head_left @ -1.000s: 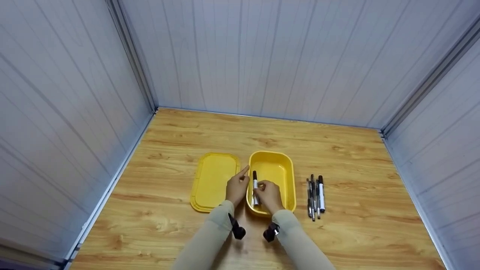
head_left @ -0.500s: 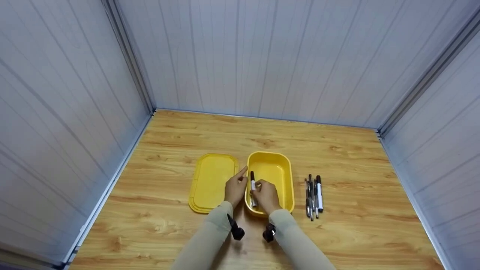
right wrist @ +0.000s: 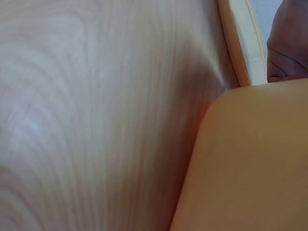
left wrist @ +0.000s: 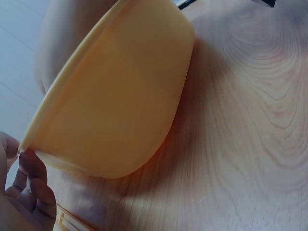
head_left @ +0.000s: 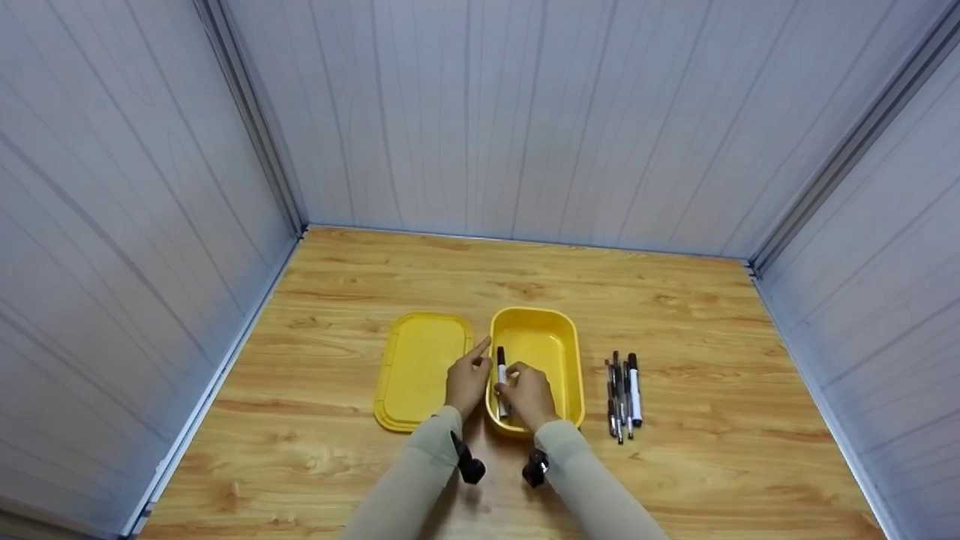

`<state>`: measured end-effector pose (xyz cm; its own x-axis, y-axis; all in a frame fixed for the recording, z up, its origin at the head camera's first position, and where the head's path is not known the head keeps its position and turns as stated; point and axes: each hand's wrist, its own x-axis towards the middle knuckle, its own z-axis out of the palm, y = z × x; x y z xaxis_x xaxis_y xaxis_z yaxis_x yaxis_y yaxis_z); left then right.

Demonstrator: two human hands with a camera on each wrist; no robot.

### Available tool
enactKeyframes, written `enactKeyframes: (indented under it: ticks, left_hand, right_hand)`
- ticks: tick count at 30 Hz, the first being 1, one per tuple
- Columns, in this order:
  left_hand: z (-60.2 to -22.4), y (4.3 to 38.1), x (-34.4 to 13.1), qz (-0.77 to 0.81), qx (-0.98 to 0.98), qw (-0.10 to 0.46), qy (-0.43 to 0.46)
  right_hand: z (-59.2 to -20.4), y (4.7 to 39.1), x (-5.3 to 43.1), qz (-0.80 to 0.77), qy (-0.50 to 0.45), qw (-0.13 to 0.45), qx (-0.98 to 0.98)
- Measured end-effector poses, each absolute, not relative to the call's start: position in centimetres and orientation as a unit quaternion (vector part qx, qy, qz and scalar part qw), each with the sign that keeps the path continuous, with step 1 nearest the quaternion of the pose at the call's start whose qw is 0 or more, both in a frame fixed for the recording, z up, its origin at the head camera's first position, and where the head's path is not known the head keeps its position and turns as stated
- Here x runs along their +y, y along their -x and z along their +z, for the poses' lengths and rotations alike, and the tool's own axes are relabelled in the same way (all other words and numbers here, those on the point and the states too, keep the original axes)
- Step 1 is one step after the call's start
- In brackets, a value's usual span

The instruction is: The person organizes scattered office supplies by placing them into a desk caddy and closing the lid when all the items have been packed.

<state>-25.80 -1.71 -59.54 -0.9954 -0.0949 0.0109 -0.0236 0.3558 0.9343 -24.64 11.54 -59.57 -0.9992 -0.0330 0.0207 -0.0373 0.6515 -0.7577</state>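
Observation:
A yellow plastic box (head_left: 576,360) stands lidless on the wooden table, and its outer wall fills much of both wrist views. At its left rim, my left hand (head_left: 467,381) pinches the edge between thumb and finger; the left wrist view shows this hand (left wrist: 29,192) up close. My right hand (head_left: 531,394) reaches inside the box and holds a marker (head_left: 502,367) with a black cap and white barrel, lying lengthwise along the left wall. Something shiny shows beside the marker's lower end, too small to make out. The right fingertips are partly hidden in the head view.
To the left lies the flat yellow lid (head_left: 424,367). On the right are several dark and clear pens (head_left: 619,397) in a loose bundle, with another black-capped white marker (head_left: 635,390) beside them. Pale panel walls (head_left: 480,112) enclose the table at the back and sides.
The head view has shifted slightly. Both hands keep nearly the same places, the left at the box rim and the right on the marker inside, which has shifted little if at all.

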Motion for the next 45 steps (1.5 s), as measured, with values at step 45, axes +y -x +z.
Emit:
enactKeyframes:
  ticks: [45]
  left_hand:
    - [-59.9,25.8,-2.0,-0.579,-0.813,0.038,-0.052]
  right_hand:
    - [-53.1,25.5,31.0,0.336,0.126,0.096,-0.928]
